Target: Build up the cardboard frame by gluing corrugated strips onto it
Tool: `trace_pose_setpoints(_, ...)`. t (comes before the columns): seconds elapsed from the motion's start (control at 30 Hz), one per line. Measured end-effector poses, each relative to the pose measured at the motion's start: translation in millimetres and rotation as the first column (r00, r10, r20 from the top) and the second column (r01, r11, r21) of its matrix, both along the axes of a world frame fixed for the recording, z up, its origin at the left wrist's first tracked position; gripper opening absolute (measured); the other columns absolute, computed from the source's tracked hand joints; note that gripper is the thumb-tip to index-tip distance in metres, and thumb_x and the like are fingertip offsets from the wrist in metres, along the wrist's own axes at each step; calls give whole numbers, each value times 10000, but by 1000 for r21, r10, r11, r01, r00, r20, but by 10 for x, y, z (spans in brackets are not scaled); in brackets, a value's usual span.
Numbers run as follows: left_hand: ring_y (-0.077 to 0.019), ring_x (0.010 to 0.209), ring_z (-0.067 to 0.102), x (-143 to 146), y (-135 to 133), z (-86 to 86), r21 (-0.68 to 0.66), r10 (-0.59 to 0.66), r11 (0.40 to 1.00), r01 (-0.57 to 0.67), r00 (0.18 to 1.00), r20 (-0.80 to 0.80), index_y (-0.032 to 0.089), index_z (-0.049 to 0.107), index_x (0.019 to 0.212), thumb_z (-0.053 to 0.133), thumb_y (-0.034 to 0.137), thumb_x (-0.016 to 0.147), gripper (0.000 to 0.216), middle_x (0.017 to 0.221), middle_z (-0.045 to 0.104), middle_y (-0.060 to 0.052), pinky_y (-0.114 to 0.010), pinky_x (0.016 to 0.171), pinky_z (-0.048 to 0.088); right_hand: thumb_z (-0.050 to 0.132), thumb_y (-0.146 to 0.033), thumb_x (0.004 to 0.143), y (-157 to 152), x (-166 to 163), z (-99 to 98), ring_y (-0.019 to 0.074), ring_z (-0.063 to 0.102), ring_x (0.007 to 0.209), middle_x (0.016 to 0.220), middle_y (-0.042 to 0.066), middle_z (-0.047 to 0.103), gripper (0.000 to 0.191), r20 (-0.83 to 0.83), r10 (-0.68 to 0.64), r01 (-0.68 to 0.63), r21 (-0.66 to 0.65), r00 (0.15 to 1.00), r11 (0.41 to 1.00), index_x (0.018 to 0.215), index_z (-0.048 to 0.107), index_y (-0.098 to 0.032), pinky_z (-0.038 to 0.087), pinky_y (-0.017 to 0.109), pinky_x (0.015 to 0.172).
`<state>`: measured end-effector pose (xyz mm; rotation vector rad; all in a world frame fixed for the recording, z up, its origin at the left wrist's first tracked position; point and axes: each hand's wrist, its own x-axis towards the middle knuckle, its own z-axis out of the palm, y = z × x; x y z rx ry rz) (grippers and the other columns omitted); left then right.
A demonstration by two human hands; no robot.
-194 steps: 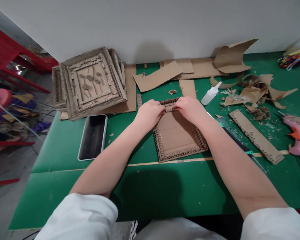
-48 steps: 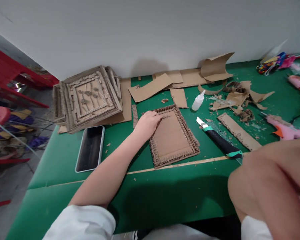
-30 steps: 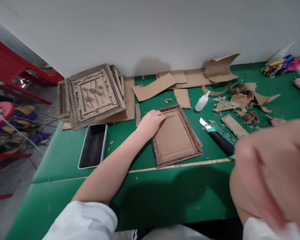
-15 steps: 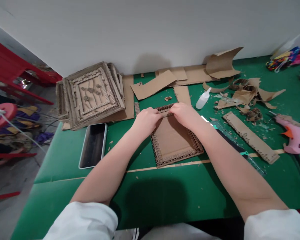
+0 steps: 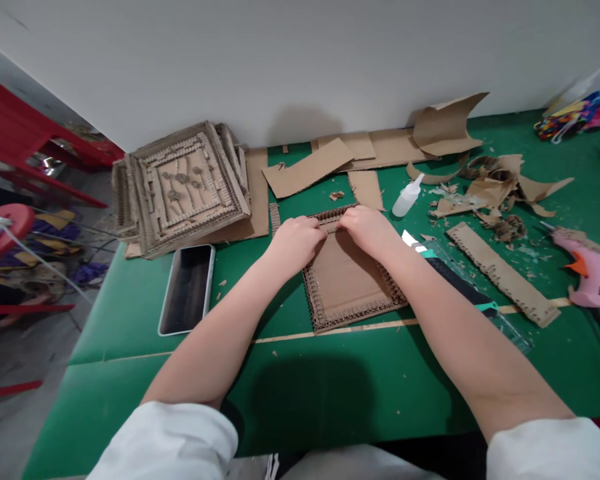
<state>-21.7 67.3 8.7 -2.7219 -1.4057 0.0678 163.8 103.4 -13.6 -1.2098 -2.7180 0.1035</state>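
A flat cardboard frame (image 5: 353, 280) with a corrugated border lies in the middle of the green table (image 5: 330, 387). My left hand (image 5: 296, 240) and my right hand (image 5: 367, 227) meet at the frame's far edge. Both are curled, fingertips pressed down on a small corrugated strip (image 5: 333, 227) just inside the border. The fingers hide most of that strip.
A phone (image 5: 187, 288) lies left of the frame, behind it a stack of finished cardboard frames (image 5: 180, 183). To the right are a utility knife (image 5: 455, 283), a glue bottle (image 5: 407, 198), a corrugated strip (image 5: 503, 272), cardboard scraps (image 5: 500, 187) and a pink glue gun (image 5: 587, 267).
My right arm was raised close to the camera a second ago; it came back down and the hand rejoined the left at the frame's far edge. My left hand stayed put.
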Motion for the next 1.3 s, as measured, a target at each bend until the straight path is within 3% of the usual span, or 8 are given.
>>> trace_pose_setpoints(0.17,-215,834,609,20,-9,28,-18,13,1000,-13,1000,2,184,711,968,476,109,849,274,854,665,-70,-318,669,448,426,-49,882,-11,-6,4,188,524,840,863,94,650,270,9,-6,6,-1,1000,1000,852,682,-130,380,301,714)
trace_pose_setpoints(0.37,-238,950,590,74,-25,39,13,39,999,-42,981,192,108,661,1052,420,99,882,295,958,678,-116,-373,868,465,422,15,844,-62,-14,100,190,551,909,987,105,664,331,0,-2,2,-30,1000,1000,986,689,-119,400,297,770)
trace_pose_setpoints(0.57,-231,944,616,156,-99,-5,-82,140,989,-125,965,222,130,534,1141,434,147,905,256,1003,679,-111,-335,781,495,434,-11,837,-78,-55,216,224,581,970,1024,154,669,311,42,8,-2,-145,999,989,1006,688,-67,430,326,813)
trace_pose_setpoints(0.67,-235,946,620,155,-91,1,-86,140,989,-124,967,214,135,517,1147,420,133,904,262,1006,679,-108,-342,784,490,389,11,821,-102,63,415,224,599,964,1038,143,678,365,-23,-59,57,-79,998,995,974,704,-90,450,339,805)
trace_pose_setpoints(0.8,-244,980,612,140,-132,67,-5,75,997,-76,966,248,131,499,1211,408,101,888,337,1065,672,-119,-369,811,481,389,-82,883,-263,410,892,199,615,966,1062,74,690,358,-294,-150,192,119,944,974,1045,697,-164,464,348,845)
trace_pose_setpoints(0.93,-253,1038,589,213,-440,75,108,-38,994,2,944,328,113,528,1203,426,218,934,306,1113,657,-131,-395,883,458,457,-186,904,-513,712,1140,189,624,916,1010,51,695,268,-357,-269,337,141,894,931,1028,694,-191,465,340,795)
trace_pose_setpoints(1.1,-270,995,601,372,-977,-58,154,-202,975,159,925,322,126,584,1147,488,495,907,450,1072,679,-136,-402,819,454,586,-233,845,-774,815,726,189,617,717,814,71,700,151,11,-442,437,-172,897,883,880,718,-170,434,317,636)
trace_pose_setpoints(1.3,-249,999,612,424,-1135,-149,186,-214,968,167,938,272,132,594,1149,486,417,925,378,1013,705,-110,-386,857,433,619,-322,845,-968,858,285,185,614,699,790,76,688,179,92,-409,418,-264,908,869,849,713,-170,402,290,587)
